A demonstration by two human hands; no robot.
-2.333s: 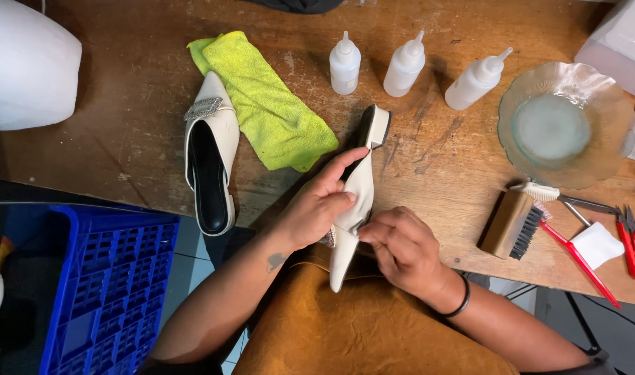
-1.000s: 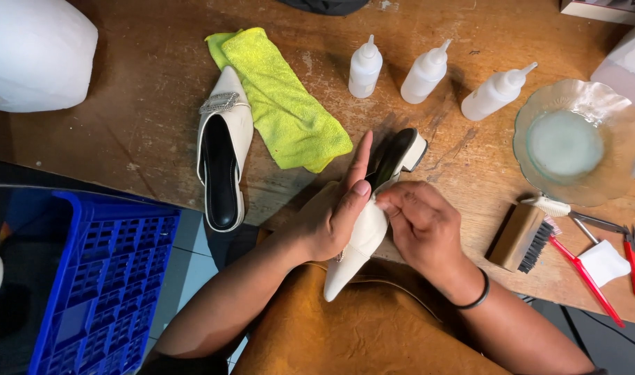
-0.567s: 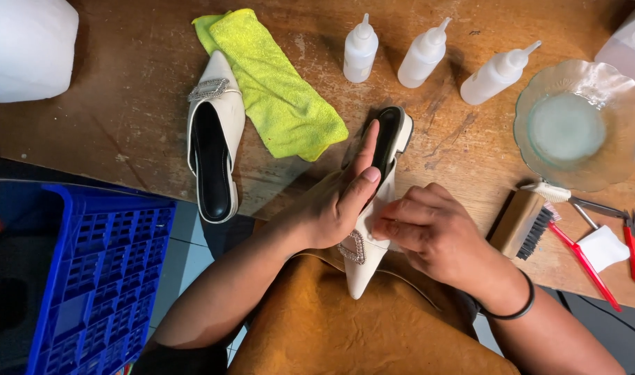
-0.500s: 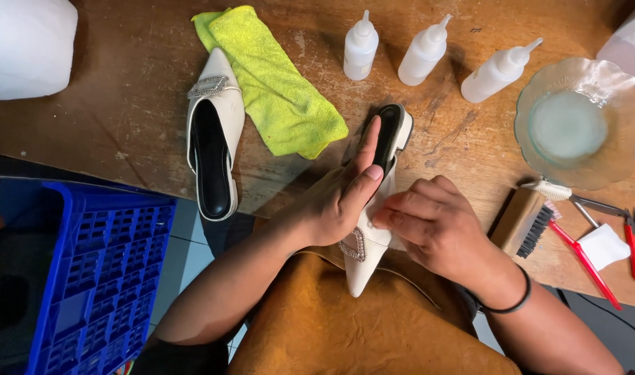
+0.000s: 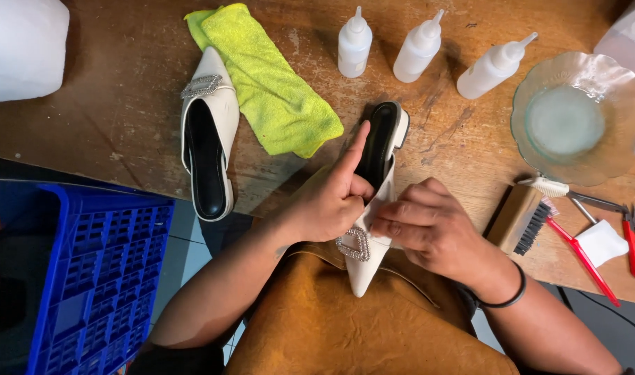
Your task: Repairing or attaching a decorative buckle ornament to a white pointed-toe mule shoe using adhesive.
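Two hands are clamped on one white pointed shoe (image 5: 367, 267), left hand (image 5: 328, 201) and right hand (image 5: 428, 229) flanking it, toe pointed toward the person, heel away.

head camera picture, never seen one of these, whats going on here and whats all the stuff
The picture comes from a camera worn on a person's head, looking down at their own two bare hands over a worn wooden table.

The left hand and right hand together hold a pointed white shoe with a sparkly buckle, toe towards the person. The right hand's fingers press on its side.

On the table lie the matching white shoe, a yellow-green cloth, three small white squeeze bottles, a glass bowl and a wooden brush. At the right edge are red-handled tools. A blue plastic crate stands lower left, off the table. A brown apron covers the person's lap.
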